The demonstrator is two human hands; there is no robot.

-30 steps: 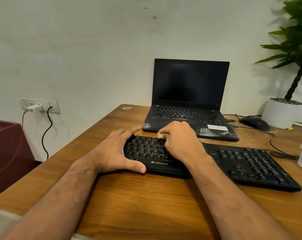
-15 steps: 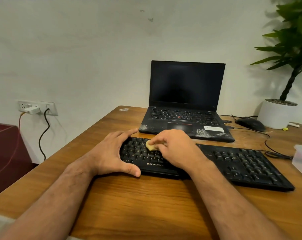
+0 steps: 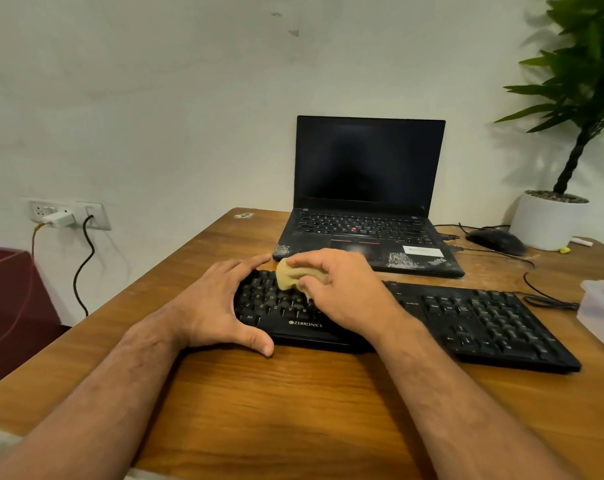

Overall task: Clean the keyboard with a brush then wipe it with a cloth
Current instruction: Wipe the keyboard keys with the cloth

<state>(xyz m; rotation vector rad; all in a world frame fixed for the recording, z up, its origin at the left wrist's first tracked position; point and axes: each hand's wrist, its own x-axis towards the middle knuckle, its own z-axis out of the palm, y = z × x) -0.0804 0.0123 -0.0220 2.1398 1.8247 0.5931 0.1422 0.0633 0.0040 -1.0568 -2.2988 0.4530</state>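
A wooden desk carries a black Zebronics keyboard, lying slantwise across it with its left end nearest the person. Behind it stands an open ThinkPad laptop, screen dark, with a white-potted plant and a black mouse to the right. The left hand spans the keyboard's left end, fingers spread apart over the far edge and thumb against the near edge. The right hand rests over the letter keys, its fingers curled and clamped on a small tan cloth. The cloth is bunched into a wad, poking out past the fingertips and pressed onto the upper left key rows, just beside the left hand's forefinger.
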